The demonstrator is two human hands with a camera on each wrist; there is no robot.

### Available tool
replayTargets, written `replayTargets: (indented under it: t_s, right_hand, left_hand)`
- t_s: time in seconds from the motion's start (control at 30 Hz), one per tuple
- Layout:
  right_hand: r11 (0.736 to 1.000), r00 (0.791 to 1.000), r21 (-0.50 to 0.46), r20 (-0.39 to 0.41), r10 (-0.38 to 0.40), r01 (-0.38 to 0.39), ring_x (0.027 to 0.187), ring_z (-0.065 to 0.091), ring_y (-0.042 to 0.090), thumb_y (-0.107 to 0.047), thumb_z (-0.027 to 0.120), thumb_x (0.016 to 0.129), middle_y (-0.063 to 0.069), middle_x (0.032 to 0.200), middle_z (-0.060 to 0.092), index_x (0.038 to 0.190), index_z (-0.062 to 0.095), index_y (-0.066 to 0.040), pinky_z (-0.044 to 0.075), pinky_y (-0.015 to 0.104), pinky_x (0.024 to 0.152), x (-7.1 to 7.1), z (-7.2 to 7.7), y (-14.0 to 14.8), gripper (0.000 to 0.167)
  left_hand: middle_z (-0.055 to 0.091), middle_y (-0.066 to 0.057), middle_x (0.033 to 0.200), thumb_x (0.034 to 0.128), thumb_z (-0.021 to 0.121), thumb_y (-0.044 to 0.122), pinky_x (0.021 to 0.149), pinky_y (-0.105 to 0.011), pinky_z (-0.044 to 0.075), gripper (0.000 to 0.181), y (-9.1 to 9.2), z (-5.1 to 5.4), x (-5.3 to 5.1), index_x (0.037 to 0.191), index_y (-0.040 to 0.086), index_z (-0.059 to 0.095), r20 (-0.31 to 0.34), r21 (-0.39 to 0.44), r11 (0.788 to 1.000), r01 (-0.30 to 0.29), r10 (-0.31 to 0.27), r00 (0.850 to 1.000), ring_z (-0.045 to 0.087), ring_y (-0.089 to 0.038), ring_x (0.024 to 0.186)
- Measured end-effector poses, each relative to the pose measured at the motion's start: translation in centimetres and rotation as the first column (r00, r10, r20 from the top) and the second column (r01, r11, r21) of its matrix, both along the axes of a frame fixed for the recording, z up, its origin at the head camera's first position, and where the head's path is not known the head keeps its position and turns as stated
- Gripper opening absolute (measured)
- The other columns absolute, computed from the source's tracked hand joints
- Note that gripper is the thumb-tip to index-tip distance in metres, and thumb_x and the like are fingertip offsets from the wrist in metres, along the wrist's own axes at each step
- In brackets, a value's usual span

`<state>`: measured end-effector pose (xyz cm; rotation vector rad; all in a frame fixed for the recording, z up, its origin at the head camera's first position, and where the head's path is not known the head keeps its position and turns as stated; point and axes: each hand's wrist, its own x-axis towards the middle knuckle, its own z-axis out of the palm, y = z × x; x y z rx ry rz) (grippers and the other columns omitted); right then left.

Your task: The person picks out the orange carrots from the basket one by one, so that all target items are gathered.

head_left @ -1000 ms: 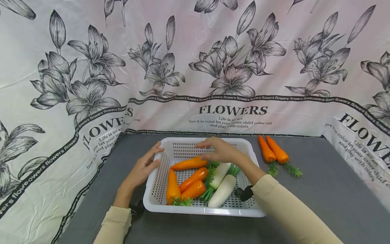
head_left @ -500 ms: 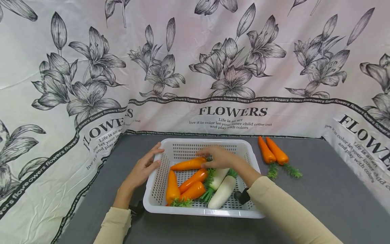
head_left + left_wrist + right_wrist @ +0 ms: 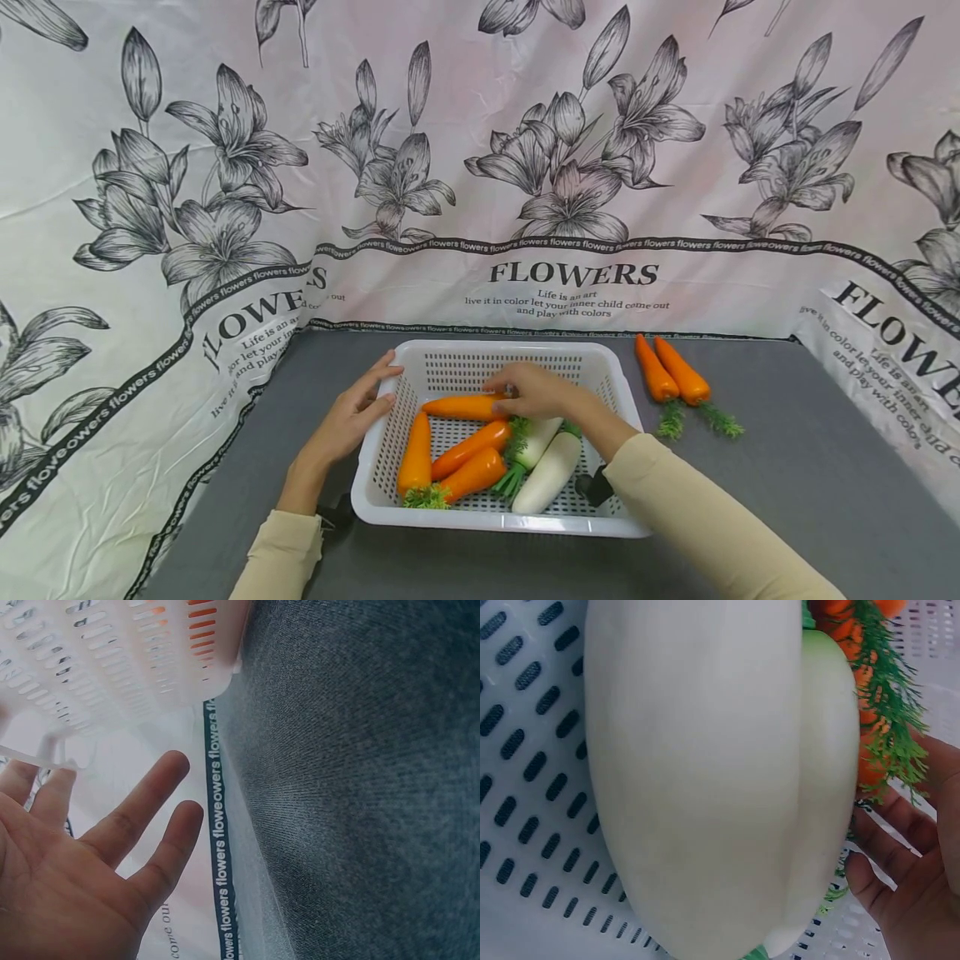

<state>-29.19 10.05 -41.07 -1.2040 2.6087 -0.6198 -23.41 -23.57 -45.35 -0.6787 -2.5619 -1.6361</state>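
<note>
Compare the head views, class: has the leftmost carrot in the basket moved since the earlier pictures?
Yes: the leftmost carrot has shifted left, its thick end now closer to the basket's left wall.

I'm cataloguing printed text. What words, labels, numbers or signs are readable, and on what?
"FLOWERS": backdrop.
"Life is an art live it in color let your inner child come out and play with colors": backdrop, below.
"flowers", repeated: black bands, partly too small.
Some side repeats are cut off or folded; basket shows none.
</note>
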Motion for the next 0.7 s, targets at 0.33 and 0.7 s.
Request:
replayTargets:
  t_s: [0.33, 0.7]
  right_hand:
    - [0.997, 0.995, 0.056, 0.081, -0.062, 0.058, 0.110, 0.065, 0.020, -0.021, 0.067, 0.099, 0.007, 0.132, 0.069, 0.135, 0.065, -0.009, 0.053, 0.042, 0.102, 0.20, -0.44, -0.10, 0.039]
    - [0.996, 0.990, 0.065, 0.125, -0.067, 0.059, 0.115, 0.064, 0.021, -0.020, 0.067, 0.099, 0.009, 0.137, 0.066, 0.141, 0.061, -0.008, 0.050, 0.044, 0.108, -0.03, -0.77, -0.20, 0.044]
  left_hand:
    - [0.017, -0.001, 0.172, 0.1060, 0.053, 0.021, 0.077, -0.030, 0.062, 0.048, 0.04, 0.25, 0.01, 0.152, 0.011, 0.045, 0.005, -0.002, 1.000, 0.005, -0.005, 1.000, 0.065, -0.040, 0.116]
    - [0.017, -0.004, 0.172, 0.1058, 0.053, 0.020, 0.076, -0.029, 0.062, 0.047, -0.04, -0.02, -0.01, 0.151, 0.011, 0.046, 0.001, 0.002, 1.000, 0.000, 0.000, 1.000, 0.064, -0.043, 0.116]
